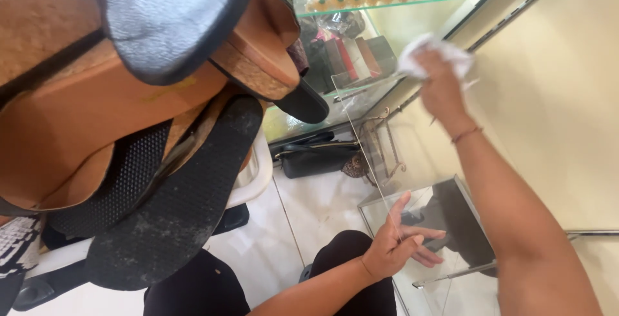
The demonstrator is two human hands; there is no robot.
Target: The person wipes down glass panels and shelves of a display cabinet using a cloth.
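My right hand (442, 84) is raised and grips a crumpled white cloth (433, 53), pressed against the upper part of a clear glass pane (367, 142) of a display cabinet. My left hand (396, 242) is lower down, fingers spread, resting flat on the lower part of the same glass pane. A thin cord bracelet sits on my right wrist.
Several shoes and sandals with black soles (174, 213) crowd the left, very close to the camera. Glass shelves (380, 0) hold beaded items and small boxes. A black handbag (316, 158) lies on the lower shelf. The cabinet's cream wall (554, 97) is to the right; white floor tiles lie below.
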